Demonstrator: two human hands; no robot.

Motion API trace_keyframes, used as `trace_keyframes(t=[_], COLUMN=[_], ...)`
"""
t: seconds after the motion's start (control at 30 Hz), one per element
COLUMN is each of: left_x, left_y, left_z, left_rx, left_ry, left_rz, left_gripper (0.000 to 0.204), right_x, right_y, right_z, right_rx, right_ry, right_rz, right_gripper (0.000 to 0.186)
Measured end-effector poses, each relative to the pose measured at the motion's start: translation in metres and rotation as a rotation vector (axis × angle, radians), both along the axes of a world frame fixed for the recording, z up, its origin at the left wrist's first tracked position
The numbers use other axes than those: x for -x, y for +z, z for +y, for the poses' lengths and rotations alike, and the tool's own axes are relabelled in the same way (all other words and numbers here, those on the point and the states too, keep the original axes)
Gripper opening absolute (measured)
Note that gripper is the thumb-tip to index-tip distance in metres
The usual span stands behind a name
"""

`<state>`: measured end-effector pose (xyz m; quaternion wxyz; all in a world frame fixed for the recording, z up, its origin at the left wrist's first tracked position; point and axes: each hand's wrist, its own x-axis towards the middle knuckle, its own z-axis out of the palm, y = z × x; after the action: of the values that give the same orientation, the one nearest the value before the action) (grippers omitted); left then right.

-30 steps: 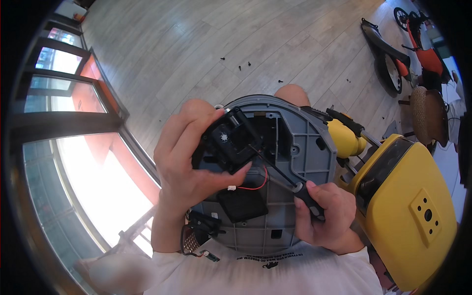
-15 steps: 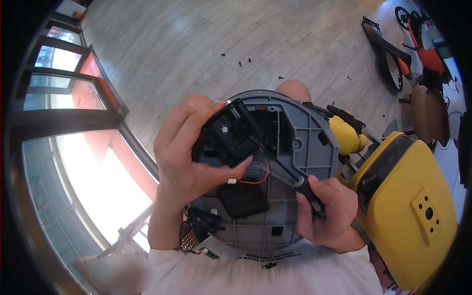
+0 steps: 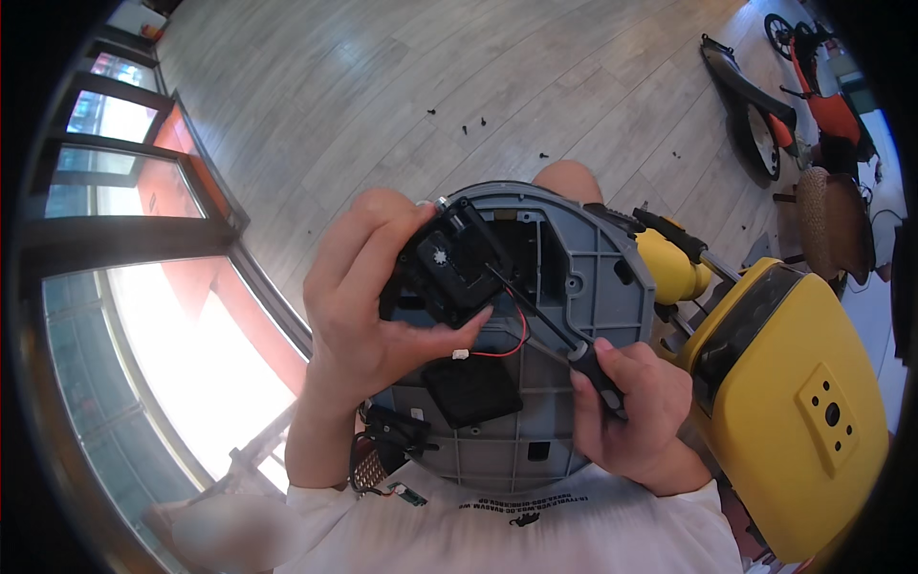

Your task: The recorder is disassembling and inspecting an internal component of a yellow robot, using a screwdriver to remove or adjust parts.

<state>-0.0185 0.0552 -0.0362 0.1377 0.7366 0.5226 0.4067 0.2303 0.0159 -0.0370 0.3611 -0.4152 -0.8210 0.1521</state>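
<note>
Screwdriver [image 3: 594, 371] pinched by right hand [image 3: 636, 407], tip lost against black module [image 3: 448, 273]; left hand [image 3: 356, 301] pinches module, some fingertips hidden

Black boxy module [image 3: 463, 285]: plastic housing, white star-shaped gear [image 3: 440, 257] set in upturned face; tilted, held over upper left part of grey base

Red wire [image 3: 525, 330]: thin, curving down from module's lower right side, ending in small white connector [image 3: 461, 354], loose, unplugged

Screwdriver [image 3: 581, 356]: long dark shaft, black-and-grey handle; slanting from lower right to upper left, tip at module's right side, seating in screw not discernible

Grey base [image 3: 612, 304]: rounded outline, ribbed interior facing up, beneath module and screwdriver
</note>
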Motion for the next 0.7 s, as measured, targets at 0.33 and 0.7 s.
trace_keyframes(t=[0.33,0.7], left_x=[0.002,0.0054], left_y=[-0.0018,-0.0054], left_z=[0.0021,0.0038], left_rx=[-0.024,-0.05], left_ry=[-0.024,-0.044], left_rz=[-0.004,-0.021], left_gripper=[0.062,0.064], right_x=[0.0009,0.0041], right_y=[0.0022,0.0012], right_z=[0.002,0.0019], right_rx=[-0.001,-0.01], right_ry=[0.001,-0.019], right_rz=[-0.023,-0.04], right_gripper=[0.037,0.034])
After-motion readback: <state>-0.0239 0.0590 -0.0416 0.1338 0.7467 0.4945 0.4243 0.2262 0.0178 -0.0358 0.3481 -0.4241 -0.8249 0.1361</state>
